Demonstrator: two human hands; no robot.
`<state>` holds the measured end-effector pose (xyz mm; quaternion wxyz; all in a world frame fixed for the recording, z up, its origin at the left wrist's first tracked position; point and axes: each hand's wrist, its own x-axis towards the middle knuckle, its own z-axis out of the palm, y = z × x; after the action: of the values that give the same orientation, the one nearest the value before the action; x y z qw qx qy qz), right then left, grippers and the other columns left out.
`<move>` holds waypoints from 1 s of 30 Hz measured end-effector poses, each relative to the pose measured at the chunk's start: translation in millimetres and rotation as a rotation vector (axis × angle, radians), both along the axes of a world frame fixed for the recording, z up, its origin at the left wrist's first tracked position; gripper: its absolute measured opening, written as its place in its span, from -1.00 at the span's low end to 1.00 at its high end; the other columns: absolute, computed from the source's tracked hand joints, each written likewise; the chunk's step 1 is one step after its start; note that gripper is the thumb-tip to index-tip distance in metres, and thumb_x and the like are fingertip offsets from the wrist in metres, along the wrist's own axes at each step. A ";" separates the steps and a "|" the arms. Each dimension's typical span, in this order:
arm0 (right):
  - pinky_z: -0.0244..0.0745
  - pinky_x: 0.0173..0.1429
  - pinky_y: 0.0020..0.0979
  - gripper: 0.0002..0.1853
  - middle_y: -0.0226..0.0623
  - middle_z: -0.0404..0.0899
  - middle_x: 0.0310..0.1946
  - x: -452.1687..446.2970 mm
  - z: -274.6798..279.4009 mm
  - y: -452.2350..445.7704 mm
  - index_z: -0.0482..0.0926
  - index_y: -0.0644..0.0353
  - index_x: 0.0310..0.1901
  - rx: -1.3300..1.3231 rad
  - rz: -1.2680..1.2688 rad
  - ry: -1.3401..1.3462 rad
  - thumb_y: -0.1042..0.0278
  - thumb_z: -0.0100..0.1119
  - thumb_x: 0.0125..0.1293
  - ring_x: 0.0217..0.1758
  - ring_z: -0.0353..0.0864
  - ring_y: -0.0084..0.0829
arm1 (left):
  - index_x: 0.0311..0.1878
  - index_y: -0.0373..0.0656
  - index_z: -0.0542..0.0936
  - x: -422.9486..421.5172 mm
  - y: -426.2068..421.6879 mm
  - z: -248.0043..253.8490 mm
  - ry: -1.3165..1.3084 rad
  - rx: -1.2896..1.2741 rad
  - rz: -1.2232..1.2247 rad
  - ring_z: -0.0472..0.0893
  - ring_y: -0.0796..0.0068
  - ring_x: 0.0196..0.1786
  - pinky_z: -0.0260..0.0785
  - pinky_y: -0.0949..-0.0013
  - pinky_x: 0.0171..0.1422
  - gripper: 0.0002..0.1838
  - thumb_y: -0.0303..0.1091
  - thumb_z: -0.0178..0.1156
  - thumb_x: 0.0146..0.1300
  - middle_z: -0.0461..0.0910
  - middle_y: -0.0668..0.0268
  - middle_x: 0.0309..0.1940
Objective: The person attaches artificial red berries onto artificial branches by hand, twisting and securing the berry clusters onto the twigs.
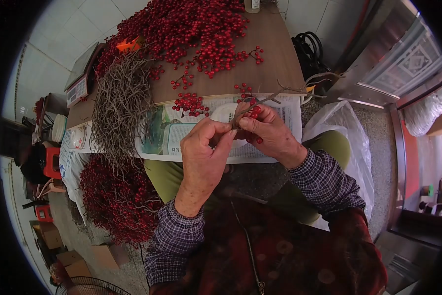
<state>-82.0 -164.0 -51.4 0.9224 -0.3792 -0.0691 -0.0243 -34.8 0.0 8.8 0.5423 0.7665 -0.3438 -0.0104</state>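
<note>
My right hand (267, 129) is closed around a bare brown branch (281, 92), which slants up to the right from between the fingers. Red berries (254, 110) show at its fingers and below them. My left hand (207, 142) pinches at the branch's lower end, its fingertips nearly touching the right hand's; what exactly they grip is too small to tell. Beneath both hands lies a printed newspaper (174, 135) with a round white item (224, 112) on it, partly hidden. A small cluster of red berries (190, 104) rests just beyond my left hand.
A large heap of red berries (181, 29) covers the table's (275, 54) far side. Bare twigs (120, 98) hang over its left edge, near a scale (78, 91). More berry branches (115, 201) stand at lower left. A clear plastic bag (351, 142) is at right.
</note>
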 end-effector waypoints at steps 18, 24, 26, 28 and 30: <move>0.57 -0.12 -0.46 -0.53 -0.33 0.56 -0.08 -2.4 32.8 -47.5 0.38 0.16 0.29 -0.305 -0.172 0.121 0.40 0.17 0.36 -0.23 0.60 -0.55 | -0.25 -0.27 0.63 16.3 28.9 -5.4 0.528 -0.098 -0.019 0.48 0.77 -0.49 0.38 0.62 -0.39 -0.96 -0.53 0.27 0.24 0.60 0.44 -0.49; 0.55 -0.17 -0.41 -0.71 -0.36 0.57 -0.25 1.8 13.7 -57.3 0.52 0.30 0.04 -0.123 -0.065 -0.021 0.30 0.16 0.40 -0.26 0.62 -0.50 | -0.23 -0.28 0.64 15.7 47.5 -11.3 0.738 -0.022 -0.111 0.50 0.78 -0.45 0.36 0.67 -0.35 -0.93 -0.52 0.26 0.23 0.61 0.47 -0.45; 0.55 -0.18 -0.43 -0.77 -0.35 0.57 -0.28 1.8 14.9 -51.8 0.55 0.29 -0.04 -0.132 -0.105 -0.037 0.32 0.16 0.39 -0.31 0.62 -0.51 | -0.22 -0.28 0.64 15.8 50.3 -12.1 0.769 -0.034 -0.134 0.51 0.77 -0.43 0.35 0.69 -0.33 -0.93 -0.52 0.25 0.24 0.61 0.47 -0.44; 0.55 -0.20 -0.45 -0.82 -0.35 0.57 -0.31 2.1 17.4 -48.7 0.58 0.29 -0.12 -0.148 -0.151 -0.051 0.34 0.16 0.39 -0.35 0.61 -0.52 | -0.21 -0.28 0.64 10.4 48.5 -0.3 0.758 -0.029 -0.118 0.51 0.77 -0.43 0.35 0.68 -0.32 -0.92 -0.52 0.24 0.25 0.62 0.46 -0.43; 0.54 -0.25 -0.48 -0.84 -0.37 0.57 -0.41 3.4 16.9 -45.4 0.59 0.29 -0.21 -0.114 -0.179 -0.029 0.35 0.20 0.37 -0.39 0.60 -0.53 | -0.20 -0.28 0.63 8.6 48.9 4.9 0.750 -0.021 -0.099 0.51 0.77 -0.42 0.35 0.68 -0.31 -0.92 -0.52 0.23 0.26 0.63 0.45 -0.42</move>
<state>-78.5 -209.5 -34.4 0.8925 -0.4351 -0.0494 -0.1080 -26.2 48.9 13.7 0.6372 0.6863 -0.1580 -0.3129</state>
